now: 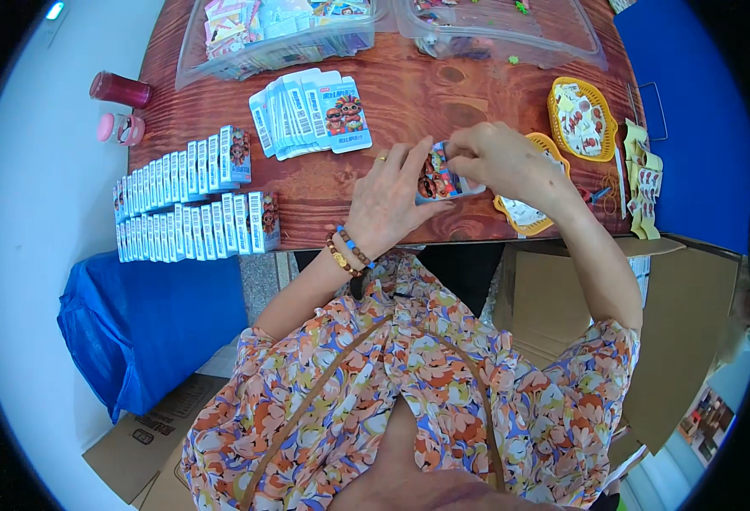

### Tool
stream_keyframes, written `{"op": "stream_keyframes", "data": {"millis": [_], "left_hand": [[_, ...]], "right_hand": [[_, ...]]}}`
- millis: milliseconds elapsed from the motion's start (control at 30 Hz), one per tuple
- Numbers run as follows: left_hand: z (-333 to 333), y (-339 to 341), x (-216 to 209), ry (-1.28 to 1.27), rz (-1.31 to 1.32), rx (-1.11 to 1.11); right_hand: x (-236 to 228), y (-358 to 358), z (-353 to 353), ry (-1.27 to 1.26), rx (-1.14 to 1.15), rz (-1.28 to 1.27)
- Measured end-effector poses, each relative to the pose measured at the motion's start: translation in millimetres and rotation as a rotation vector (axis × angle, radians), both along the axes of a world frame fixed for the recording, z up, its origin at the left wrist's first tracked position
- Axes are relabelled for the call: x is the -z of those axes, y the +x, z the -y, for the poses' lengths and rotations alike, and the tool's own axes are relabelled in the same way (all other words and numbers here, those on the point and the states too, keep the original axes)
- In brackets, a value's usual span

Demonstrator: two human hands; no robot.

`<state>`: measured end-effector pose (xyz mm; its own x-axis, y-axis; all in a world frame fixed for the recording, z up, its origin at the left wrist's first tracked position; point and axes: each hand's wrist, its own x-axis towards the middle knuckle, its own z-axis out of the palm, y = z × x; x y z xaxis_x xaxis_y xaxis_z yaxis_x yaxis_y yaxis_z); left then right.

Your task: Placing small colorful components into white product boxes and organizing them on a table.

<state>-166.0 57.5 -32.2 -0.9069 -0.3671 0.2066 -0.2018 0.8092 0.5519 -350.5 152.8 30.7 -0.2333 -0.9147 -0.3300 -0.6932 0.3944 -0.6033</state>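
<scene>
Near the table's front edge, a small light blue cardboard box (433, 180) with cartoon figures on its face lies between my hands. My left hand (389, 201) grips it from the left, thumb along the near edge and fingers over the far side. Above its right end my right hand (502, 162) is closed in a pinch, fingertips touching the box; what they pinch is hidden. Beyond my left hand lies a fanned stack of flat, unfolded light blue boxes (302, 115). Two rows of filled-out boxes (189, 228) stand at the left.
Two clear plastic bins (277, 58) (511, 53) stand at the back, the left holding colourful packets. Yellow baskets (606, 156) (524, 228) with small sachets sit at right, beside a sachet strip (645, 192). A red jar (120, 89) and pink-lidded jar (121, 129) stand far left.
</scene>
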Motion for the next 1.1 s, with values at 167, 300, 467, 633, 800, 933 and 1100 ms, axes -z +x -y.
{"op": "stream_keyframes", "data": {"millis": [167, 300, 467, 633, 800, 933, 1100], "left_hand": [[1.2, 0.6, 6.1, 0.197, 0.01, -0.088], [-2.2, -3.6, 1.3, 0.289, 0.052, -0.076], [2.8, -6.2, 9.0, 0.169, 0.0, -0.088], [8.4, -1.2, 16.6, 0.113, -0.106, -0.121], [-0.8, 0.2, 19.1, 0.159, -0.104, -0.053], [-5.9, 3.9, 20.8, 0.198, -0.105, -0.017], [-0.3, 9.1, 21.0, 0.189, -0.11, -0.037]], "right_hand": [[-11.5, 1.4, 1.5, -0.134, 0.136, 0.084], [-5.2, 6.0, -5.1, -0.263, 0.097, 0.086], [-11.0, -2.9, -33.9, -0.352, 0.215, -0.019], [15.3, -35.0, -86.7, -0.089, 0.415, -0.054], [70.9, -29.3, -105.4, -0.224, 0.266, -0.416], [92.1, -32.4, -89.6, -0.16, 0.341, -0.472], [74.8, -36.9, -90.7, -0.095, 0.489, -0.156]]}}
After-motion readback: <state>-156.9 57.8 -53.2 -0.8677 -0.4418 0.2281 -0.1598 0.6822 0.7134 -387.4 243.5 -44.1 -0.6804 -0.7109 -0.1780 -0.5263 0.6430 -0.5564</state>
